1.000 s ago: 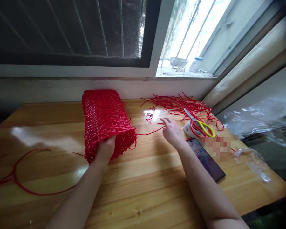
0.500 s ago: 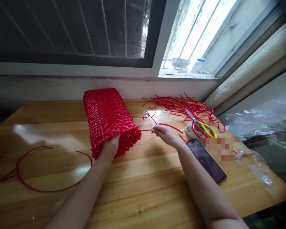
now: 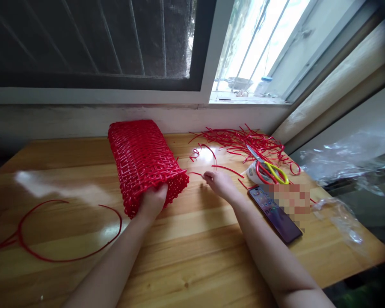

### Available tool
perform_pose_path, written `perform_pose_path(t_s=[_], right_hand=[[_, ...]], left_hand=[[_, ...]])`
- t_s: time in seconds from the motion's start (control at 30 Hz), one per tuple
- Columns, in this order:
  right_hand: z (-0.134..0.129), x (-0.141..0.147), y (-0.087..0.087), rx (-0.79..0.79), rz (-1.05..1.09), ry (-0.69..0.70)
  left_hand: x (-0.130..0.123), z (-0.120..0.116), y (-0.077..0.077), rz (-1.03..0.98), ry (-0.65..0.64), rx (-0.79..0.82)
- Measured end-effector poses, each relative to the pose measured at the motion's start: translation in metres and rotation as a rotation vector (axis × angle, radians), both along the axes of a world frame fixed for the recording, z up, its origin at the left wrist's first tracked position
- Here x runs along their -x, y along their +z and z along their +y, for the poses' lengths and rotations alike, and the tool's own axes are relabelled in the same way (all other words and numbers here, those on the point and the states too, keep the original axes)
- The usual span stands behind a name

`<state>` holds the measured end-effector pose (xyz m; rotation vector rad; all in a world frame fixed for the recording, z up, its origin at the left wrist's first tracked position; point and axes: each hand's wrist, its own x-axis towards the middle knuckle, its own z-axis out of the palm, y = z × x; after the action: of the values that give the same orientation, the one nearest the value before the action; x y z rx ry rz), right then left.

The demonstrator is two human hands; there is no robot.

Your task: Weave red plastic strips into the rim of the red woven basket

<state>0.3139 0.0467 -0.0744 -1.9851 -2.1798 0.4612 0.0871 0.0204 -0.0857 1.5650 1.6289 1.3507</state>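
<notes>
A red woven basket (image 3: 144,158) lies on its side, its mouth towards me and to the right. My left hand (image 3: 154,200) reaches into that mouth; the basket's upper wall covers the fingers, so I cannot tell how they are closed. Just right of the rim, my right hand (image 3: 216,182) pinches a short red strand (image 3: 196,173) between thumb and fingertips. The strand points left towards the basket rim, and I cannot tell whether it joins the weave.
Cut red strands (image 3: 240,139) are heaped at the back right. Scissors (image 3: 272,170) with red and yellow handles rest by a white roll (image 3: 252,173). A phone (image 3: 276,214) lies beside my right forearm. A long red strand (image 3: 67,260) curves at left. Clear plastic (image 3: 349,222) lies at right.
My left hand has shifted slightly right at the basket mouth, with its thumb side showing more. The right hand stays close to the rim, still pinching the strand. The whole view has shifted a little.
</notes>
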Motion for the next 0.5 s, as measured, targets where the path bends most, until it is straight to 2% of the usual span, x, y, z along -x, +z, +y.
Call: perform_pose_path(t_s=[0.13,0.2,0.3,0.43,0.5], right_hand=[[-0.012,0.024,-0.005,-0.157,0.158,0.156],[-0.017,0.035,-0.009,-0.247,0.294,0.242],[-0.021,0.045,-0.016,-0.298,0.496,0.343],[-0.026,0.053,-0.02,-0.418,0.507,0.38],[-0.03,0.057,-0.014,-0.535,0.448,0.413]], left_hand=[[-0.014,-0.004,0.004,-0.049,0.004,0.027],[-0.018,-0.006,0.004,-0.033,-0.024,0.011],[-0.025,-0.011,0.005,-0.049,-0.119,-0.011],[-0.04,-0.023,0.009,-0.315,-0.317,0.014],[-0.046,-0.027,0.012,-0.5,-0.327,0.029]])
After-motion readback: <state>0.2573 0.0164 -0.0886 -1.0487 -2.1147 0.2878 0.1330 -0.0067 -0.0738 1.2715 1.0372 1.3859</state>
